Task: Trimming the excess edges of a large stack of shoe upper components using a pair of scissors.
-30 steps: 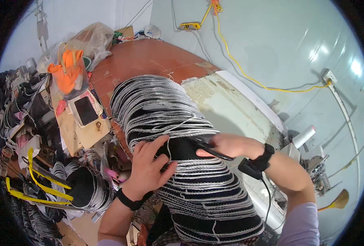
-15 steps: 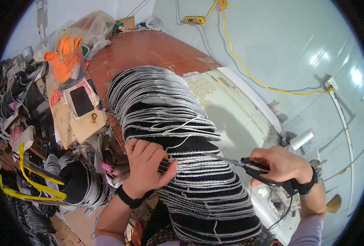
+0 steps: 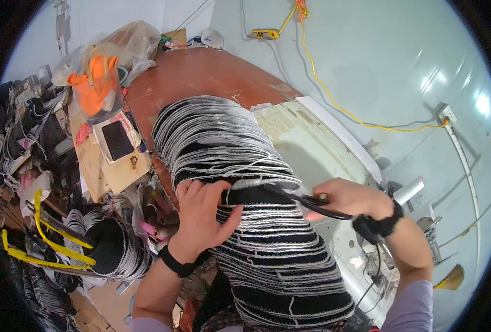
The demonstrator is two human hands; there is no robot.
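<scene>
A long stack of black fabric pieces with white stitched edges [image 3: 290,271] runs from near my body to the far end of the table, bending left. My left hand [image 3: 204,218] grips the stack's left side, its fingers curled over the edges and its thumb apart, at a gap between pieces. In my right hand [image 3: 350,199] is a pair of black-handled scissors [image 3: 290,195]. Their blurred blades lie across the stack at that gap, close to my left fingertips. Loose white threads cross the pieces just beyond. Whether the blades touch a thread cannot be made out.
Right of the stack is a pale worn tabletop [image 3: 295,124] with a white thread cone [image 3: 409,191]. At left, a phone [image 3: 117,139] lies by a clear bag with orange cloth [image 3: 95,88]. Another bundle of black pieces [image 3: 110,246] sits below, beside yellow-wrapped bars [image 3: 57,243].
My right hand has moved left and slightly up, carrying the scissors over the stack. My left hand has shifted a little, its index finger now stretched farther toward the blades.
</scene>
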